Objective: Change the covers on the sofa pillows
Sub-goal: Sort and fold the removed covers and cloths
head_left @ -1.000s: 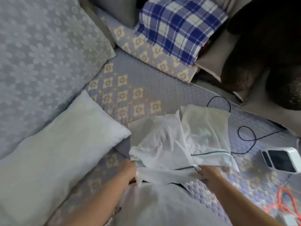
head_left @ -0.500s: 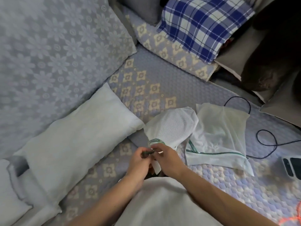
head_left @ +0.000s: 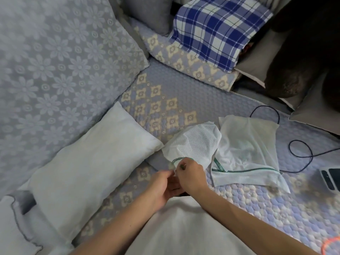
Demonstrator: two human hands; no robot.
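A white mesh pillow cover (head_left: 195, 144) with a green-trimmed edge lies bunched on the sofa seat (head_left: 184, 103) in front of me. My right hand (head_left: 191, 175) pinches its green edge. My left hand (head_left: 161, 184) sits right beside it with curled fingers at the same edge of the cover. A second white cover (head_left: 246, 148) with a green zipper line lies flat just to the right. A bare white pillow (head_left: 86, 166) lies to the left against the flowered back cushion (head_left: 55, 61).
A blue plaid pillow (head_left: 217, 28) rests on a patterned cushion at the back. Grey cushions and a dark plush shape (head_left: 301, 52) fill the right corner. A black cable (head_left: 301, 153) loops across the seat toward a white device (head_left: 331, 179). An orange cord (head_left: 329, 245) shows at bottom right.
My hands came together from apart, gathering one cover's green edge between them. The second cover was left lying flat on the right. The camera view shifted left.
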